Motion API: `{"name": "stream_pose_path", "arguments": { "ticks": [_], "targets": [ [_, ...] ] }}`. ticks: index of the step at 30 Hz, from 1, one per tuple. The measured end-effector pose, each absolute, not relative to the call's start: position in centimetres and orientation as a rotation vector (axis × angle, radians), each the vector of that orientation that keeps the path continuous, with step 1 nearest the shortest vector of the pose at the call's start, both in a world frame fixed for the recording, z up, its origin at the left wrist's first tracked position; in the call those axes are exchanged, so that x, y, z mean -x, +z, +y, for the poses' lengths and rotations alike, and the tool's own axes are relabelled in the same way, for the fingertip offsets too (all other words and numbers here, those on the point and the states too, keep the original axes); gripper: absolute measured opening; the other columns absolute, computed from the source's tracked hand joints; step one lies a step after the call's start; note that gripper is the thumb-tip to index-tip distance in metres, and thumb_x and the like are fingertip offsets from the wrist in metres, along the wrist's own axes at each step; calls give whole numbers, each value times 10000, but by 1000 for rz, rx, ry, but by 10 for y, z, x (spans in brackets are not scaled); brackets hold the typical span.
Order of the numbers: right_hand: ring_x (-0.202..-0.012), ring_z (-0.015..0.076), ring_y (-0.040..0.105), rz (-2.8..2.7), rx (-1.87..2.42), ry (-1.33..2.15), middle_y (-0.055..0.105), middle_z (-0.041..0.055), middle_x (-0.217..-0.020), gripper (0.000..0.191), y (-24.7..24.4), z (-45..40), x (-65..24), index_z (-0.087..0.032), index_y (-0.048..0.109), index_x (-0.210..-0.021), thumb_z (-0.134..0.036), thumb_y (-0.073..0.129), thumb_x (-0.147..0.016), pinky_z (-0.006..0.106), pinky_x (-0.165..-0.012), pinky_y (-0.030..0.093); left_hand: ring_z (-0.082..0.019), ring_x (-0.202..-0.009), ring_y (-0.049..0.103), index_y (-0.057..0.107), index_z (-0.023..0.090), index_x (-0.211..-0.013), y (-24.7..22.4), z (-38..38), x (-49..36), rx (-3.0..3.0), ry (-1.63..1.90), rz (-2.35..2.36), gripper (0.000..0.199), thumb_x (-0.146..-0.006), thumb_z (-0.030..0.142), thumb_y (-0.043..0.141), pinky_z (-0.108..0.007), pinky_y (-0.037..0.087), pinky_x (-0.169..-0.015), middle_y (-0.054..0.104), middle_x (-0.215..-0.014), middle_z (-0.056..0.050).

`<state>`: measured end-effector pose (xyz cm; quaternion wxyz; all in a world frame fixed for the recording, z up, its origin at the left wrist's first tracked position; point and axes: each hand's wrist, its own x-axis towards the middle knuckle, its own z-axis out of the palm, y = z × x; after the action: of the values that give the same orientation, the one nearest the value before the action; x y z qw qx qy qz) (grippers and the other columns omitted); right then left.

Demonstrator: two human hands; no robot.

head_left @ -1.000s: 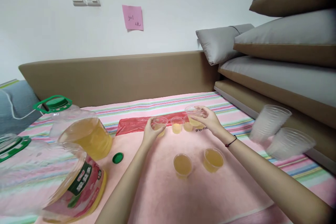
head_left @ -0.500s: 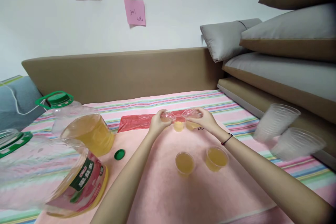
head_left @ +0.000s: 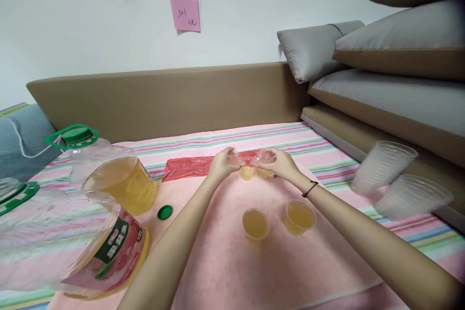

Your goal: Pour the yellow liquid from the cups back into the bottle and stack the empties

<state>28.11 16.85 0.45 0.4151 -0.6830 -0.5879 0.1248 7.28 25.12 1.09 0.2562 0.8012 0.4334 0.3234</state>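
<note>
My left hand (head_left: pixel 222 164) grips a clear plastic cup (head_left: pixel 236 157), tipped to the right. In my right hand (head_left: pixel 280 164) is another clear plastic cup (head_left: pixel 262 157), leaning left. Their rims come close together above a cup of yellow drink (head_left: pixel 247 173) standing on the pink cloth. A second cup of yellow drink (head_left: pixel 265 173) shows partly behind my right hand. Nearer me stand two more filled cups, one in the middle (head_left: pixel 255 224) and one to its right (head_left: pixel 300 217). Whether liquid is running from the tipped cups I cannot tell.
On the left stand two large juice jugs, a labelled near one (head_left: pixel 119 256) and one behind (head_left: pixel 123 184). A green cap (head_left: pixel 164 212) lies beside them. A red plastic bag (head_left: pixel 187 168) lies at the back. Stacked clear cups (head_left: pixel 385 169) lean at right, below piled cushions (head_left: pixel 392 87).
Both held cups are tipped more steeply, with their rims lower over the cup between them. My hands have turned inward slightly. The view has shifted a little.
</note>
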Motion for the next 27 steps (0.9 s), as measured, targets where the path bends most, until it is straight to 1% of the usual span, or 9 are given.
{"name": "stream_pose_path", "arguments": {
  "ticks": [4,7,9,14,20,27],
  "targets": [
    [-931,261,679,-1502,1742,301,745,62,-1037,461,10,167,-278,-239,682,-990,-487,795,-617,348,-770,497,-271,-1013,657,612,188,-1186,15,250,-76,-2202,846,1187,627,-586,228,791,-358,515,-880,692,-1153,-94],
    [-911,250,680,-1524,1754,293,747,54,-1018,426,11,167,-276,-242,688,-973,-451,795,-618,323,-737,488,-271,-1003,660,609,179,-1195,16,250,-77,-2215,824,1201,643,-580,219,793,-352,518,-869,690,-1152,-101],
    [-911,253,678,-1533,1764,287,746,58,-1019,442,11,168,-277,-233,688,-988,-448,793,-616,322,-732,483,-271,-985,663,609,164,-1198,16,251,-78,-2224,808,1206,648,-578,211,791,-351,519,-858,694,-1139,-109],
    [-931,269,668,-1545,1783,268,738,80,-1053,509,8,170,-279,-212,686,-1022,-502,779,-615,334,-740,472,-267,-962,664,603,147,-1205,15,253,-77,-2248,769,1209,644,-586,190,773,-345,519,-834,700,-1118,-116],
    [-856,234,665,-1588,1780,262,747,52,-994,440,6,173,-281,-224,697,-985,-469,764,-626,301,-685,453,-266,-977,662,607,164,-1197,16,252,-78,-2282,738,1202,628,-589,181,765,-347,518,-840,695,-1134,-110],
    [-816,230,649,-1608,1790,257,744,58,-952,444,8,174,-281,-218,712,-955,-513,749,-624,293,-639,426,-269,-981,659,611,184,-1193,24,250,-81,-2338,697,1208,628,-585,190,767,-343,510,-848,697,-1142,-107]
  ]
}}
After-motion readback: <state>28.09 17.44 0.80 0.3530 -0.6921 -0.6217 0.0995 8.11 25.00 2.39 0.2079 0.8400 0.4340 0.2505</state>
